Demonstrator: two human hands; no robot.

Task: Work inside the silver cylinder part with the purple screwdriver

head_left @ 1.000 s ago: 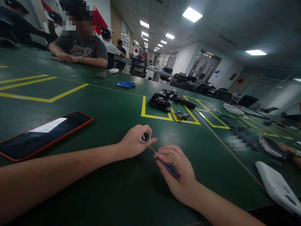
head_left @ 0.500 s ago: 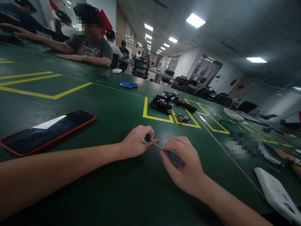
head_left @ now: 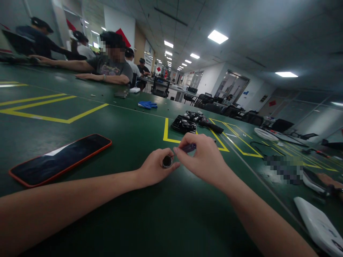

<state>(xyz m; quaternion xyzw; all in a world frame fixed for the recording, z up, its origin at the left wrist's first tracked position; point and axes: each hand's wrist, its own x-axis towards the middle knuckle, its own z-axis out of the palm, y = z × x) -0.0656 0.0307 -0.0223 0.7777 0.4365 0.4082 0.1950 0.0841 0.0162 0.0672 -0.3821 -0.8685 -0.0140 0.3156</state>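
Note:
My left hand is closed around a small round metal part, its hollow, dark end facing me. Just right of it, my right hand grips a screwdriver by its purplish handle. The screwdriver's shaft is mostly hidden by my fingers, and I cannot tell whether its tip touches the metal part. Behind my right hand lies a black packet in a yellow taped outline, with a bundle of dark cables and metal connectors beside it.
A phone in an orange case lies to the left. Farther back is a blue glove. A white device sits at the near right edge. Across the green table, a co-worker rests both arms on it.
My right hand has risen and moved slightly left with the screwdriver, whose handle now points up and right. It covers the loose metal connectors seen before. The view has tilted slightly upward.

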